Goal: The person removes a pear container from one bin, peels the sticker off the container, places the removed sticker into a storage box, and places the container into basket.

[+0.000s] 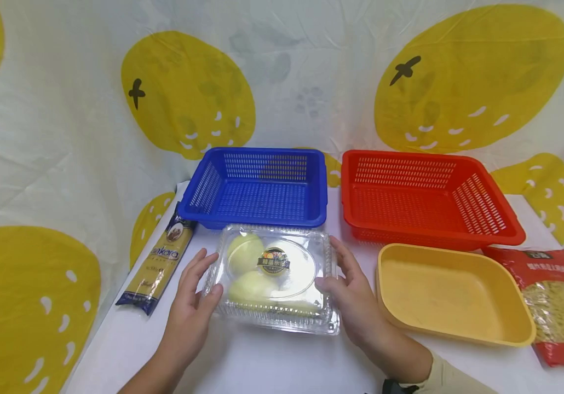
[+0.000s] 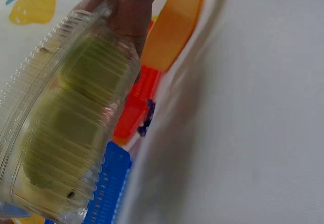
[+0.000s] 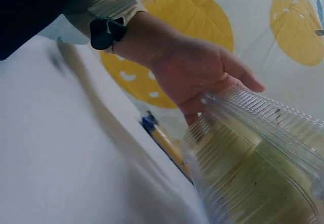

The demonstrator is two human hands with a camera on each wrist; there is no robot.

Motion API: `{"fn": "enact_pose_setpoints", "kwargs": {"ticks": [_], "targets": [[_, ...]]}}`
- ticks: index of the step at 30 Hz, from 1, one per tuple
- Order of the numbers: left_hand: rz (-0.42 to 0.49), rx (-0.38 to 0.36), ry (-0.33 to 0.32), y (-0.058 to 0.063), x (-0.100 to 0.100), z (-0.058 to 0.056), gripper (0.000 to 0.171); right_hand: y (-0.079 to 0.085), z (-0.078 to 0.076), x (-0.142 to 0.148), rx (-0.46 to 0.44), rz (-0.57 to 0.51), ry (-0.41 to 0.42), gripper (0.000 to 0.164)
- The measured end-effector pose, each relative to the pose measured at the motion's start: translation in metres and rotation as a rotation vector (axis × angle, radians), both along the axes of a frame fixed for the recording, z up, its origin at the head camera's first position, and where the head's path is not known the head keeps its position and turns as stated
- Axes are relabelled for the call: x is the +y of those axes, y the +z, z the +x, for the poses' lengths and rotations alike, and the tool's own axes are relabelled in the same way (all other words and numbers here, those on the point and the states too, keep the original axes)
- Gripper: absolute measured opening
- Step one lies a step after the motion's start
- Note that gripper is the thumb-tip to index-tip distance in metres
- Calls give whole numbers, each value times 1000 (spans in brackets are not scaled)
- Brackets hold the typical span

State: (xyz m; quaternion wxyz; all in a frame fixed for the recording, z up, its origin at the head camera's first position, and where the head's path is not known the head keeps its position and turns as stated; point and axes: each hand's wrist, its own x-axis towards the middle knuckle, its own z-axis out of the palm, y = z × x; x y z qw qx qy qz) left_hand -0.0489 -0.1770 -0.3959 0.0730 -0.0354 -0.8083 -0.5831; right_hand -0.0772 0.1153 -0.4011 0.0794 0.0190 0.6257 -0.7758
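Spanning the gap between two hands, the clear box sits just on the near side of the blue basket, long axis roughly along the basket's near rim; left hand and right hand each grip one short end.

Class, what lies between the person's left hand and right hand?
In the head view, a clear box of pale fruit lies between the left hand and the right hand.

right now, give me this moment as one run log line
left hand, right hand: holding clear box at opposite sides | inside: pale green fruit | beyond: blue basket, red basket | right: yellow tub
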Motion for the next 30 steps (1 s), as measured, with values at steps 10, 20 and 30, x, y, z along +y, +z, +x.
{"fn": "enact_pose_setpoints", "kwargs": {"ticks": [10, 20, 30], "targets": [[-16, 17, 82, -12, -22, 7, 46, -24, 2, -30, -11, -43, 23, 88], [-153, 68, 146, -28, -36, 9, 46, -41, 1, -48, 1, -2, 18, 91], [-207, 100, 160, -33, -45, 5, 43, -44, -4, -59, -22, 6, 42, 90]]}}
